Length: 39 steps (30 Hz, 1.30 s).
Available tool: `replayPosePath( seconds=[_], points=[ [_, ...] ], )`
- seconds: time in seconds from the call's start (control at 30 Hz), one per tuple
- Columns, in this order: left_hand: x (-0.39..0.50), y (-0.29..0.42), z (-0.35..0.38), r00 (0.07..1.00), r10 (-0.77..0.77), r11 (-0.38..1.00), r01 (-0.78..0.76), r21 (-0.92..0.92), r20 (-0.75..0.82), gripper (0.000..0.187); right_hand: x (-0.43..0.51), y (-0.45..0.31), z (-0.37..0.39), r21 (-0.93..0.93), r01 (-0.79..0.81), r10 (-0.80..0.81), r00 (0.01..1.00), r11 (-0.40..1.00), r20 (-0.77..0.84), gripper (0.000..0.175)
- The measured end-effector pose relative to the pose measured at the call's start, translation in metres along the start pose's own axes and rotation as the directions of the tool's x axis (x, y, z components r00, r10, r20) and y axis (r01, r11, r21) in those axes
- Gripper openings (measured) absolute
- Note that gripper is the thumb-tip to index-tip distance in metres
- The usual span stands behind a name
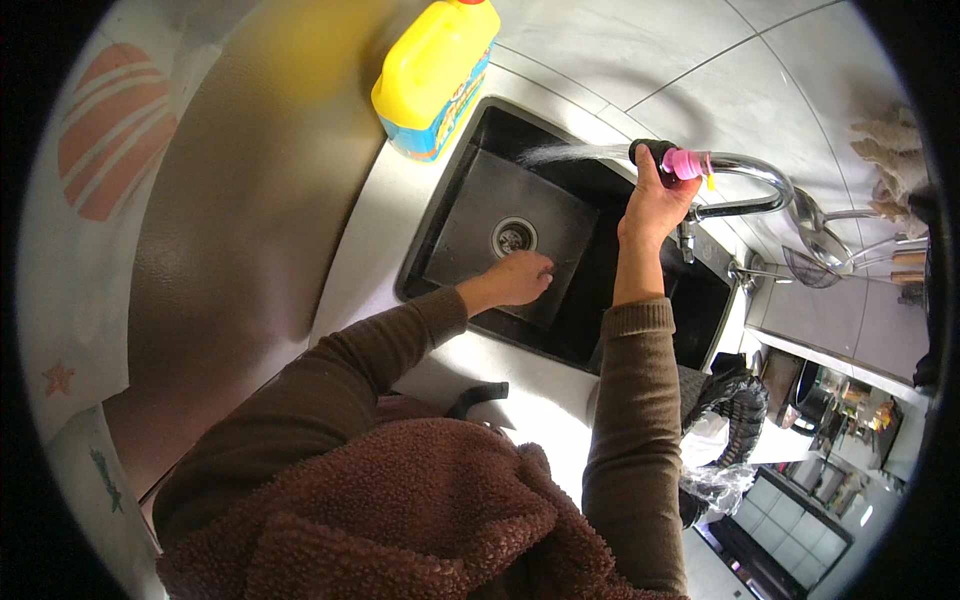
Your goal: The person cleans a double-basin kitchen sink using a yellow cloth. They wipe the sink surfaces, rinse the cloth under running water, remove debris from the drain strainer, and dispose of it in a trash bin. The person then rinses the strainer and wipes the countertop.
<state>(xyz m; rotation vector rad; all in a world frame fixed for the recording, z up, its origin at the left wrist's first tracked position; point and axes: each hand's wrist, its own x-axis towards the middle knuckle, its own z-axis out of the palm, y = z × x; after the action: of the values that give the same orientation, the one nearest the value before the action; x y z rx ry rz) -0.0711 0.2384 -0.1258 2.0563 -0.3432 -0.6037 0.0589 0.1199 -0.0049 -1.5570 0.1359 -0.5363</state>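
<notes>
My right hand (655, 202) grips the black spray nozzle (651, 154) with a pink collar (684, 163) at the end of the curved chrome faucet (765, 174). A fan of water (574, 152) shoots from it toward the left, over the far side of the dark sink (480, 202). Low in the basin, beside the metal drain (514, 235), my left hand (517, 277) is curled with its fingers folded in. No object shows in it, though its palm side is hidden. A second dark basin part (694, 307) lies to the right.
A yellow jug (439, 71) with a blue label stands on the white counter (367, 247) at the sink's far left corner. Ladles and a strainer (811, 268) hang on the right. Black plastic bags (739, 409) sit right of my right forearm. A brown panel (232, 195) rises at left.
</notes>
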Motion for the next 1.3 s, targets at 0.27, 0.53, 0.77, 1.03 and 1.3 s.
replayPosePath(
  seconds=[0.27,0.53,0.77,1.03,1.3],
  points=[
    [0.006,-0.025,-0.011,0.994,-0.086,0.996,0.085,-0.016,-0.075,0.037,-0.002,0.002,-0.005,-0.081,0.065,-0.064,0.998,0.995,0.012,0.046],
    [0.029,-0.079,-0.05,0.858,-0.512,0.439,0.224,-0.87,-0.037,0.031,-0.012,-0.015,-0.001,0.082,-0.107,0.105,0.994,0.991,0.028,0.035],
    [0.047,-0.054,-0.067,0.9,-0.377,0.073,0.266,-0.961,0.22,0.036,-0.032,-0.031,-0.015,0.207,-0.291,0.286,0.957,0.934,0.057,0.028],
    [0.027,-0.056,-0.078,0.924,-0.346,0.275,0.266,-0.924,0.163,0.028,-0.034,-0.046,-0.036,0.09,-0.38,0.364,0.918,0.92,0.154,0.025],
    [0.018,-0.054,-0.067,0.933,-0.352,0.54,0.263,-0.799,0.069,0.018,-0.033,-0.056,-0.069,-0.135,-0.382,0.403,0.893,0.914,0.202,0.024]
  ],
)
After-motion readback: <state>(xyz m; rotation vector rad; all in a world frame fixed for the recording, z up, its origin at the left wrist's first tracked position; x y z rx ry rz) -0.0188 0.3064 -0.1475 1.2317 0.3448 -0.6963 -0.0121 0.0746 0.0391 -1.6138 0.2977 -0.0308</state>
